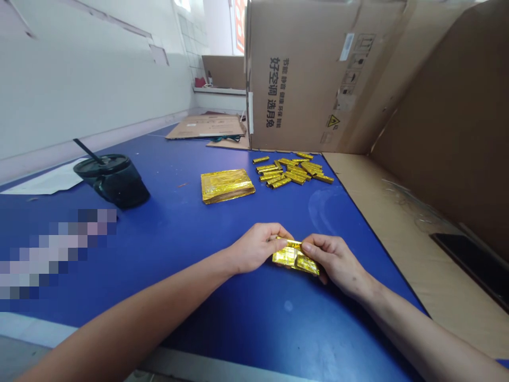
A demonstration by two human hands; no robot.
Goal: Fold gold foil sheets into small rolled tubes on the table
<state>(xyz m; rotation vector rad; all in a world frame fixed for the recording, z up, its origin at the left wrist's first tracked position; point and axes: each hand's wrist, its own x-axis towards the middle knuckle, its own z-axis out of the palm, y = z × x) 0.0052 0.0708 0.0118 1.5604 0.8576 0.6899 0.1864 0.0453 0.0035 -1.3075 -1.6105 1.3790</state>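
Observation:
Between my two hands is a sheet of shiny gold foil (287, 257), its far edge folded over into a narrow strip. My left hand (260, 245) pinches the left end of that fold between thumb and fingers. At the right end, my right hand (333, 257) grips the foil, with the thumb on top and some fingers hidden underneath. Farther off lies a flat stack of gold foil sheets (226, 185). To its right is a loose pile of several small rolled gold foil strips (294, 171).
The blue tabletop (175, 233) carries a dark cup with a straw (119, 183) and white paper (43, 178) at left. Large cardboard boxes (310, 79) wall off the back and right. Flattened cardboard (207, 126) lies at the far end. A dark flat object (473, 265) rests at right.

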